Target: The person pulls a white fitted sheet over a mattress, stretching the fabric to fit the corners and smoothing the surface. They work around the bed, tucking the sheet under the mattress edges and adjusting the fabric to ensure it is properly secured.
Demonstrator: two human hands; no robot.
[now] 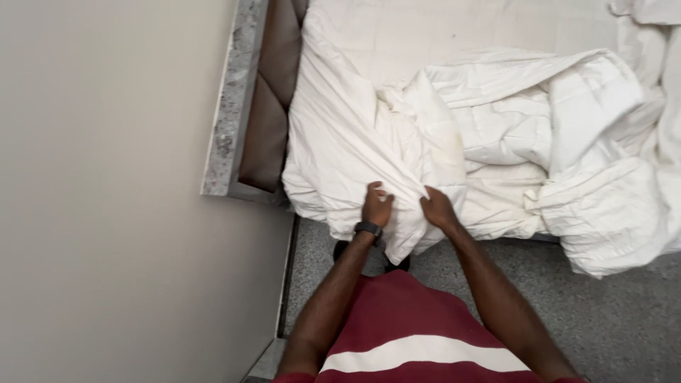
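Nearest the camera, a red shirt with a white stripe (418, 347), both forearms reaching forward. Left hand (376, 207), dark watch (368, 229) at the wrist, is clenched on a pulled-up fold of the white sheet (340, 142); right hand (438, 209), just beside it, pinches the same bunched corner, which hangs over the bed edge directly under the 2 hands. Risk: with both grips so close on 1 ridge of cloth, a hard tug could slip the fabric out or strain it. Just right of the hands, the crumpled white duvet (567, 156) lies on the sheet; its weight could drag or snag. Far left of the hands, the brown padded headboard (266, 120) meets the wall (106, 177); the corner could catch there.
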